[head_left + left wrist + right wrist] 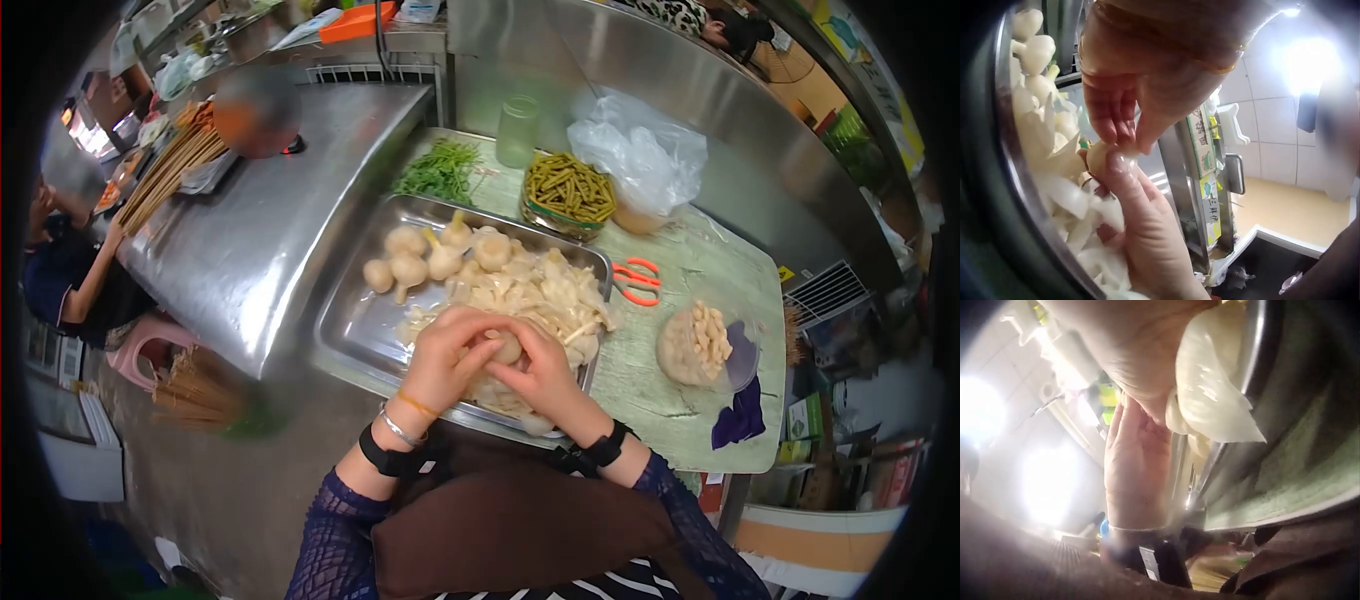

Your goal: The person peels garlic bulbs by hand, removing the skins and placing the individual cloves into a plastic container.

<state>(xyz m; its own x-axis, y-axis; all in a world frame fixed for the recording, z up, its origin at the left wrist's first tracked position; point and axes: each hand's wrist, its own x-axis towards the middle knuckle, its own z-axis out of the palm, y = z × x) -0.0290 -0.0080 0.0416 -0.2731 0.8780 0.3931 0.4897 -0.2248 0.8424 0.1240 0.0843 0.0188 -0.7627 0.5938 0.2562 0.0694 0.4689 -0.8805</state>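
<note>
Both hands meet over the near side of a metal tray around a pale garlic bulb. My left hand pinches the bulb with bent fingertips and thumb. My right hand holds it from the other side, its thumb pressed on the bulb in the left wrist view. Beneath the hands lies a heap of whitish garlic skins. Several whole garlic bulbs, some with stems, sit at the tray's far left. In the right wrist view a large piece of skin appears beside the right hand.
Right of the tray are orange-handled scissors, a clear bowl of cloves and a dark purple cloth. Behind stand chopped greens, a container of green pieces, a green cup and a plastic bag. Another person sits far left.
</note>
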